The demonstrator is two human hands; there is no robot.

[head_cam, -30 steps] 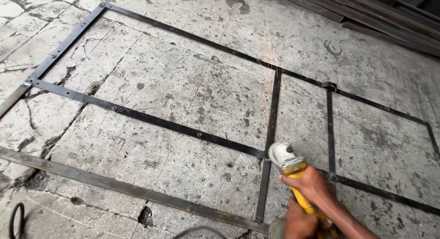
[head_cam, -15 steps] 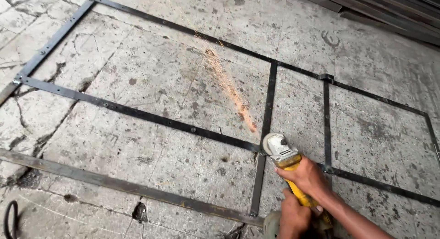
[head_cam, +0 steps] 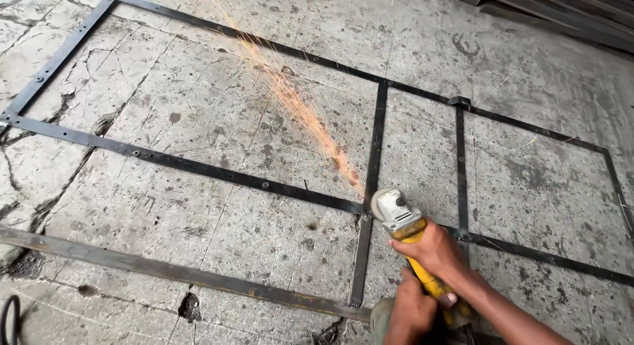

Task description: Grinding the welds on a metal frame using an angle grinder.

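A yellow angle grinder [head_cam: 404, 221] with a grey-white head rests its disc on a dark flat-bar steel frame [head_cam: 198, 165], where an upright bar meets a cross bar. Orange sparks [head_cam: 300, 114] stream from that spot up and to the left across the floor. My right hand [head_cam: 432, 250] grips the grinder's body just behind the head. My left hand [head_cam: 411, 312] holds the rear of the yellow handle, lower down. The disc itself is hidden under the guard.
The frame lies flat on a cracked concrete floor [head_cam: 198, 107]. Long steel bars [head_cam: 568, 18] are stacked along the top right edge. A black cable [head_cam: 8, 318] curls at the bottom left. A loose grey bar [head_cam: 132, 262] runs along the frame's near side.
The spark stream has grown from almost nothing to a long bright spray toward the upper left. The grinder and both hands stay at the same joint.
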